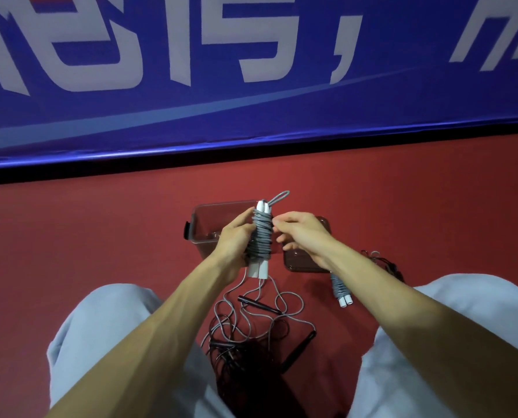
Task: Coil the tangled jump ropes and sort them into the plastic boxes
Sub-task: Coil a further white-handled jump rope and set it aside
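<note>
Left fingers [247, 215] round coiled rope [262, 236], right fingers [280, 221] touching

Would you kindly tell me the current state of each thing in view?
Grey jump rope on white handles: mostly wound, tail trailing to the floor.
Left hand: grips that bundle.
Right hand: fingertips at the windings; grip unclear.
Clear plastic box: open, upright.
Second grey coiled rope: wound, lying on the floor.
Black jump ropes: tangled on the floor.
</note>
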Available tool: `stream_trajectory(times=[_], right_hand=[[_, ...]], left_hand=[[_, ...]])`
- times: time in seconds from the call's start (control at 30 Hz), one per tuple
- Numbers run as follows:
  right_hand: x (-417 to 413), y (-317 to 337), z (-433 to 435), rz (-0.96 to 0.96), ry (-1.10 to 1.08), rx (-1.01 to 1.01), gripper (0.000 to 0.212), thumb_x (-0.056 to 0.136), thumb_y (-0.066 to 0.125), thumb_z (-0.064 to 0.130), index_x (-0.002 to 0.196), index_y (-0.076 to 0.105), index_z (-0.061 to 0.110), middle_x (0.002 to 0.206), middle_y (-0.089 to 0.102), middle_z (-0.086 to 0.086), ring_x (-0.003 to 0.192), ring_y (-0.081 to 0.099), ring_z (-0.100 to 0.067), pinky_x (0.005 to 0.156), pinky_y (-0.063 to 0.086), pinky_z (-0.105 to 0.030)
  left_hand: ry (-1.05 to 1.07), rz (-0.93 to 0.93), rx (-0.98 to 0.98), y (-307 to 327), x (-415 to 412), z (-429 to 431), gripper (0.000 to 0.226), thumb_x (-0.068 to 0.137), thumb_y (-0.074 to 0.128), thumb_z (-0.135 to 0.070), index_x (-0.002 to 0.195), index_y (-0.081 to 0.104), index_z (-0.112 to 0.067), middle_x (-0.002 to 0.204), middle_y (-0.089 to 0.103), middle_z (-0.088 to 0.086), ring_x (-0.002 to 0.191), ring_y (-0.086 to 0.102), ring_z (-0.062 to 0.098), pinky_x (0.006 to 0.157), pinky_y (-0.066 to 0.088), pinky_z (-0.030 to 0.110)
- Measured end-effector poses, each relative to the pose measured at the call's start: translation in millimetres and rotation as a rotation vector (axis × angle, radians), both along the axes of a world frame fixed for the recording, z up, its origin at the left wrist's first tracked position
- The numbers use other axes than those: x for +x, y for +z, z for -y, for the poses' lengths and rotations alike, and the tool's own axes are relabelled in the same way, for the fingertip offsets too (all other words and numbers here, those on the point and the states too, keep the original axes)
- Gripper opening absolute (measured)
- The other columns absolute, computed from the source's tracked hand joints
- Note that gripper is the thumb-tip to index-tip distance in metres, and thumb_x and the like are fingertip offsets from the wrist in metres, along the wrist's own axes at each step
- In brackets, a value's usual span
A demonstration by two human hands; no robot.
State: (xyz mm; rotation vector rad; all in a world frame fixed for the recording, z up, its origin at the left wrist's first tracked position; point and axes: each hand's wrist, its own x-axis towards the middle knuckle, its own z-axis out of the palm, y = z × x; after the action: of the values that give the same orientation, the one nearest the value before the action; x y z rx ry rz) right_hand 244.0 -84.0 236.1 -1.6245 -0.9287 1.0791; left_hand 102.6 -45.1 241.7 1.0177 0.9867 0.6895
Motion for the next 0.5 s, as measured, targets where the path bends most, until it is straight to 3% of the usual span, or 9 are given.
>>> stream_trajectory(times=[0.1,0.23,0.3,0.37,0.43,0.5], right_hand=[[4,-14,-5,-0.016,-0.011,-0.011,0.026,0.092,0.064,0.021,0.116,0.062,0.012,0.098,0.064,-0.004,0.081,0.057,-0.011,0.068,0.049,-0.023],[16,-43,-7,-0.084,-0.047,0.001,0.048,0.089,0.068,0.014,0.134,0.050,0.013,0.118,0.061,-0.009,0.093,0.061,-0.013,0.068,0.050,-0.016],[31,-58,-6,-0.100,-0.092,-0.027,0.055,0.087,0.070,0.015,0.137,0.048,0.017,0.122,0.059,-0.011,0.103,0.062,-0.020,0.083,0.054,-0.029],[48,-73,-4,-0.152,-0.125,-0.059,0.055,0.087,0.070,0.015,0.137,0.049,0.019,0.114,0.059,-0.006,0.104,0.062,-0.021,0.092,0.053,-0.043],[69,-91,-3,-0.215,-0.143,-0.076,0.049,0.088,0.069,0.014,0.134,0.051,0.016,0.110,0.062,-0.004,0.102,0.062,-0.018,0.088,0.053,-0.043],[90,-115,-4,-0.244,-0.174,-0.117,0.050,0.088,0.069,0.017,0.134,0.052,0.013,0.118,0.065,-0.007,0.109,0.063,-0.019,0.089,0.052,-0.043]], left_hand=[[0.026,-0.016,-0.037,-3,11,-3,0.059,0.095,0.034,0.006,0.139,0.049,-0.030,0.085,0.066,0.009,0.070,0.063,0.023,0.058,0.057,0.033],[0.040,-0.062,-0.051,-21,37,-16,0.059,0.092,0.032,0.011,0.142,0.043,-0.020,0.094,0.056,0.016,0.066,0.050,0.022,0.055,0.043,0.027],[-0.002,-0.123,-0.032,-33,53,-20,0.045,0.095,0.034,0.006,0.126,0.051,-0.021,0.085,0.060,0.010,0.066,0.054,0.021,0.062,0.043,0.028],[-0.029,-0.154,-0.041,-46,67,-23,0.043,0.097,0.035,0.002,0.129,0.048,-0.024,0.083,0.064,0.003,0.070,0.060,0.018,0.066,0.047,0.030],[-0.077,-0.157,-0.072,-65,81,-28,0.048,0.095,0.034,0.004,0.136,0.045,-0.018,0.087,0.065,0.006,0.074,0.062,0.019,0.068,0.050,0.032],[-0.149,-0.170,-0.100,-86,94,-33,0.045,0.094,0.037,0.005,0.134,0.046,-0.014,0.091,0.066,0.008,0.076,0.064,0.021,0.070,0.051,0.034]])
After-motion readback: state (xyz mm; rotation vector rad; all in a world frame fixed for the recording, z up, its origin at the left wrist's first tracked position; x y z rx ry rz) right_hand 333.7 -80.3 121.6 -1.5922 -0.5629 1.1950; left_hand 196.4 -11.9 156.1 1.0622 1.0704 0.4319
